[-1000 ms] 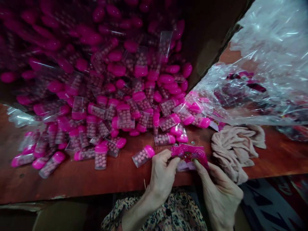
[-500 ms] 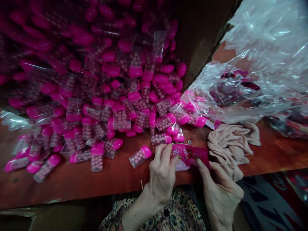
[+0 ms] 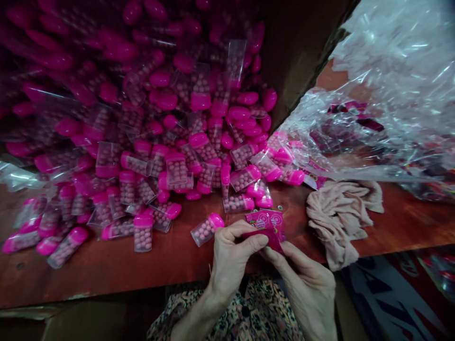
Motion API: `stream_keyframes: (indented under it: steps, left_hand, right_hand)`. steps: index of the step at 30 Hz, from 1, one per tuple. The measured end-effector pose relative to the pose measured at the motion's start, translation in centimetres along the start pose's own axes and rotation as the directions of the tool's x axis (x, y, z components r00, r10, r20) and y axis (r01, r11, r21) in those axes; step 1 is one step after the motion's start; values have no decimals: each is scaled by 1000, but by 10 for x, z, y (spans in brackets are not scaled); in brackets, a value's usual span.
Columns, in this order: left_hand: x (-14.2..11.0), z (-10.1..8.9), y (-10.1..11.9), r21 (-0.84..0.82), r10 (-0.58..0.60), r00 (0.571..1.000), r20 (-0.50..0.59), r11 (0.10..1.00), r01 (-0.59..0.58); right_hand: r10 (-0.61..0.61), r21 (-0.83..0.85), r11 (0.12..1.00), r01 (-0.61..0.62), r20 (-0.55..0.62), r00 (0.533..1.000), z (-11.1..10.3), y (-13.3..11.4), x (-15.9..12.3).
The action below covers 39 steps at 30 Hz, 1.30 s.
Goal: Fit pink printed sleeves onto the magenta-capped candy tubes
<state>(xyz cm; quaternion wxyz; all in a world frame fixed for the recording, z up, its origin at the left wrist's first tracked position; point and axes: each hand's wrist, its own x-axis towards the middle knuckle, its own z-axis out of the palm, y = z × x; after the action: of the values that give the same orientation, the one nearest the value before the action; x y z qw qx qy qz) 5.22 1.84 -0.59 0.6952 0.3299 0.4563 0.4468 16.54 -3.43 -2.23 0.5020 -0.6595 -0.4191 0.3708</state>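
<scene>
At the table's front edge, my left hand [image 3: 232,258] pinches a dark pink printed wrapper [image 3: 270,238] between thumb and fingers. My right hand [image 3: 302,279] grips the same piece from the right, its thumb near the lower edge. Beyond my fingers, a second pink printed wrapper [image 3: 276,219] lies flat on the table. Just left of my left hand rests one clear candy container [image 3: 204,231] with a pink cap and pale pink balls inside. Parts of the held wrapper are hidden by my fingers.
A large heap of pink-capped candy containers [image 3: 176,170] spills from a dark box over the reddish-brown table [image 3: 117,272]. A crumpled beige cloth [image 3: 337,213] lies to the right. Behind it spreads clear plastic film [image 3: 387,94] with wrappers under it.
My right hand has moved left, close to my left hand. The held wrapper has come nearer to me, and another wrapper now shows flat behind it.
</scene>
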Motion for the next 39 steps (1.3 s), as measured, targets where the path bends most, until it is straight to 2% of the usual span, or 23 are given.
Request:
stream_keyframes:
  steps: [6,13,18,21,24,28,32,39]
  left_hand:
    - [-5,-5,0,-64,4,998,-63,998,-8]
    - [-6,-8,5,-157,-66,995,-72,986,54]
    - [-7,-10,9,-321,-180,982,-50,934,155]
    - [-8,-10,11,-382,-218,976,-29,904,190]
    - [-10,-12,13,-335,-191,980,-52,928,163]
    - [-13,-17,16,-151,-48,991,-127,988,29]
    - [-14,-23,18,-4,67,984,-168,998,-68]
    - [-16,-31,17,45,100,985,-138,994,-95]
  right_hand:
    - [-214,-60,975,216,45,976,7,-4,-1]
    - [-338,-113,933,342,54,940,14,-11,-2]
    - [-376,-128,916,380,53,925,16,-8,-4]
    - [-318,-94,941,324,74,945,15,-9,-3]
    - [-201,-84,974,211,111,973,13,-12,-2]
    - [-67,-120,990,74,61,996,13,-14,0]
    - [-130,-56,990,129,-7,992,16,-17,0]
    - [-202,-1,979,202,-1,979,20,-22,-1]
